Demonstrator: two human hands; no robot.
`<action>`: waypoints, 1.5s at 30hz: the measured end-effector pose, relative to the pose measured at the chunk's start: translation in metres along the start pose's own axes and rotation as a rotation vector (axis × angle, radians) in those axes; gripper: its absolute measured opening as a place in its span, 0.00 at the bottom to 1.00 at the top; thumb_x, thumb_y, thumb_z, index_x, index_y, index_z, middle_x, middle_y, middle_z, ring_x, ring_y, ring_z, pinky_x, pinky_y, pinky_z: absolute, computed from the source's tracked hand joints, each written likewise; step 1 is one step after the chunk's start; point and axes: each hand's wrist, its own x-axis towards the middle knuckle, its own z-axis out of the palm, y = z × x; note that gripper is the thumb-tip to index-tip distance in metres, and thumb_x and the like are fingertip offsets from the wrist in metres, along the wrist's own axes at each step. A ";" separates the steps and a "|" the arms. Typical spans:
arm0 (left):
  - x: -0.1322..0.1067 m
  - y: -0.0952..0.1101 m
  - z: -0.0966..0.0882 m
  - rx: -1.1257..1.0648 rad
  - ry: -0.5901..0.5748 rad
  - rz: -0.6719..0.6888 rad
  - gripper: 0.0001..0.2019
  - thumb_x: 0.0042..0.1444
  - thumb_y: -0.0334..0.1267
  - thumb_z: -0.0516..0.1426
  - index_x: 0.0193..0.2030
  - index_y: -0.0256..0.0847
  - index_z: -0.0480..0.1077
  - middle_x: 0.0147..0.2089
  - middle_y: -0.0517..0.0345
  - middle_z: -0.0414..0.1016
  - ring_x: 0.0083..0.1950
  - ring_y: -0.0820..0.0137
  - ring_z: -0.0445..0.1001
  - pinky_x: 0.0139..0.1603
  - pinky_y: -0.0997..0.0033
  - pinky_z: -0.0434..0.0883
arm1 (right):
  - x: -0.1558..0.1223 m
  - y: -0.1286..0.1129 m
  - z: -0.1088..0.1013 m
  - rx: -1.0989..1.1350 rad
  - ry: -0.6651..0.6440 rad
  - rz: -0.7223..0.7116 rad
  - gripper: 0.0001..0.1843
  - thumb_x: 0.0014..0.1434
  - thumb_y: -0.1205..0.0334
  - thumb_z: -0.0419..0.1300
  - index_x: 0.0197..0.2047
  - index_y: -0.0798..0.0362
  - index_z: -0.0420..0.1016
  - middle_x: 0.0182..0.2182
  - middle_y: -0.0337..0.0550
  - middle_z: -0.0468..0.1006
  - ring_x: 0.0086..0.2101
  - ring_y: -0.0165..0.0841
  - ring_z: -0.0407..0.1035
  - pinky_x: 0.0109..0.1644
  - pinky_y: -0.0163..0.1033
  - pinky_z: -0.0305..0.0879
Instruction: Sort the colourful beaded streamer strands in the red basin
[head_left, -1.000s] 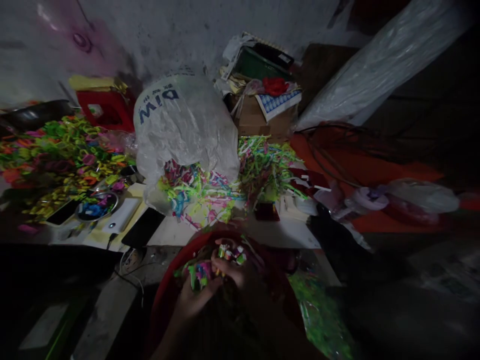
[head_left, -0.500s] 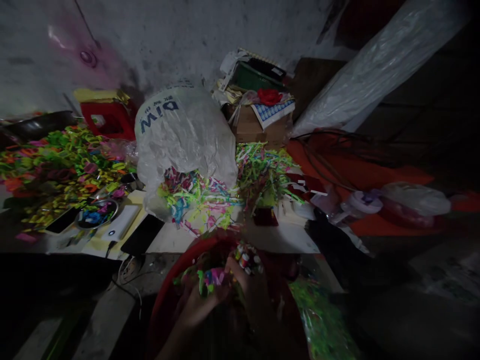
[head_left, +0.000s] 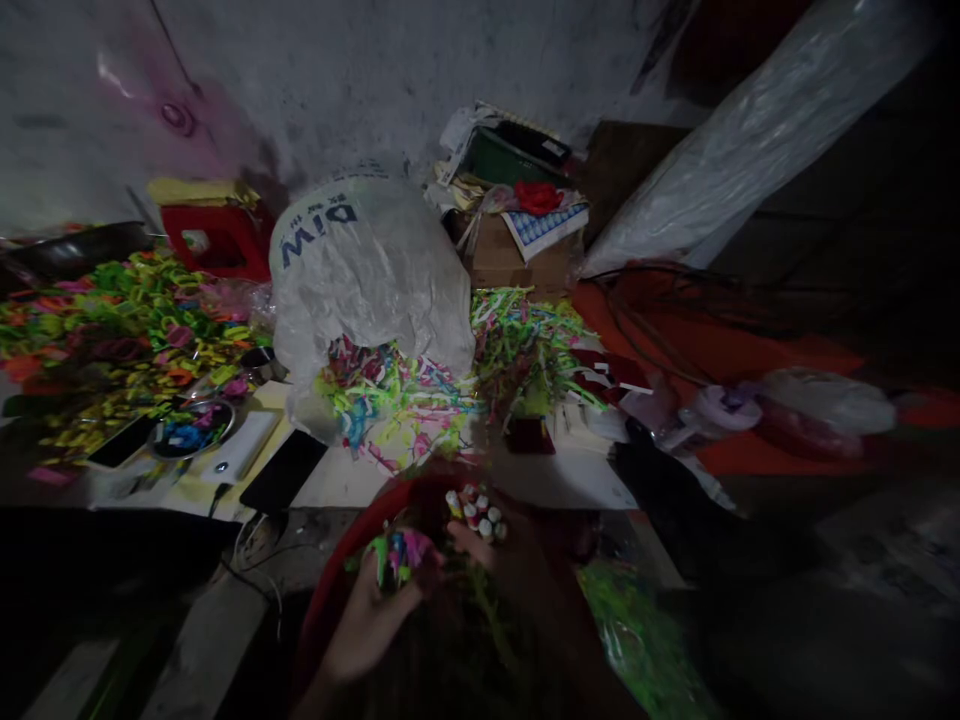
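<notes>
Both my hands are low in the dim foreground over a red plastic basin [head_left: 337, 585]. My left hand [head_left: 375, 610] is curled round a bunch of green and pink paper strips [head_left: 397, 555]. My right hand [head_left: 499, 555] grips a cluster of small rolled paper tubes [head_left: 474, 510] with white ends, held upright just right of the left hand. The two hands almost touch. More green strips lie in the basin under them.
A white plastic bag [head_left: 367, 270] spills neon paper strips [head_left: 397, 395] onto a pale board. Another strip heap [head_left: 112, 320] lies left, with phones [head_left: 283, 470] and a small metal bowl [head_left: 187, 428]. A cardboard box [head_left: 517, 255], red cloth and cables stand right.
My right hand drew the bundle of tubes slightly left and up toward the left hand. The left hand shifted a little lower in the basin with its strips.
</notes>
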 end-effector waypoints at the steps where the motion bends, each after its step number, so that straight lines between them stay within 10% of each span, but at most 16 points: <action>1: -0.001 0.003 -0.002 0.039 -0.008 0.051 0.21 0.45 0.47 0.62 0.43 0.36 0.70 0.42 0.51 0.75 0.47 0.59 0.73 0.47 0.67 0.70 | -0.001 -0.003 -0.005 -0.010 -0.058 0.012 0.16 0.49 0.57 0.61 0.41 0.56 0.71 0.33 0.43 0.77 0.34 0.36 0.71 0.36 0.36 0.67; 8: -0.004 0.027 -0.012 0.524 -0.167 0.592 0.09 0.57 0.35 0.52 0.46 0.42 0.65 0.42 0.58 0.74 0.43 0.72 0.74 0.42 0.80 0.69 | -0.016 -0.029 -0.038 -0.243 -0.158 -0.303 0.13 0.52 0.58 0.63 0.42 0.48 0.72 0.37 0.36 0.76 0.37 0.31 0.70 0.39 0.32 0.64; 14: -0.004 0.059 -0.015 0.869 -0.234 0.963 0.18 0.51 0.26 0.50 0.49 0.46 0.60 0.42 0.59 0.73 0.42 0.71 0.73 0.41 0.76 0.69 | -0.026 -0.061 -0.055 -0.333 -0.238 -0.582 0.15 0.53 0.71 0.60 0.44 0.45 0.69 0.38 0.32 0.76 0.36 0.25 0.70 0.39 0.25 0.63; 22: -0.002 0.063 -0.018 1.105 -0.296 1.020 0.26 0.46 0.25 0.48 0.54 0.43 0.58 0.47 0.51 0.70 0.41 0.63 0.73 0.36 0.65 0.73 | -0.027 -0.060 -0.062 -0.572 -0.184 -0.914 0.15 0.67 0.56 0.43 0.49 0.48 0.67 0.44 0.40 0.75 0.45 0.27 0.68 0.48 0.28 0.62; 29: -0.009 0.078 -0.015 1.299 -0.329 1.062 0.37 0.27 0.25 0.47 0.51 0.43 0.57 0.44 0.52 0.72 0.38 0.58 0.74 0.33 0.61 0.74 | -0.041 -0.064 -0.058 -1.057 0.034 -1.157 0.18 0.68 0.66 0.40 0.47 0.53 0.71 0.43 0.39 0.77 0.39 0.31 0.67 0.43 0.36 0.60; 37: -0.016 0.083 -0.016 1.345 -0.351 1.169 0.34 0.24 0.26 0.46 0.48 0.40 0.58 0.39 0.51 0.73 0.34 0.60 0.74 0.31 0.63 0.73 | -0.047 -0.061 -0.055 -1.062 -0.029 -1.192 0.21 0.68 0.67 0.37 0.44 0.56 0.71 0.41 0.40 0.76 0.36 0.31 0.65 0.41 0.38 0.59; 45: -0.009 0.065 -0.018 1.293 -0.387 1.293 0.17 0.50 0.23 0.45 0.45 0.37 0.62 0.39 0.48 0.73 0.35 0.64 0.72 0.37 0.63 0.72 | -0.044 -0.051 -0.056 -0.837 -0.265 -1.072 0.17 0.67 0.65 0.40 0.44 0.59 0.69 0.37 0.42 0.75 0.33 0.30 0.65 0.36 0.35 0.61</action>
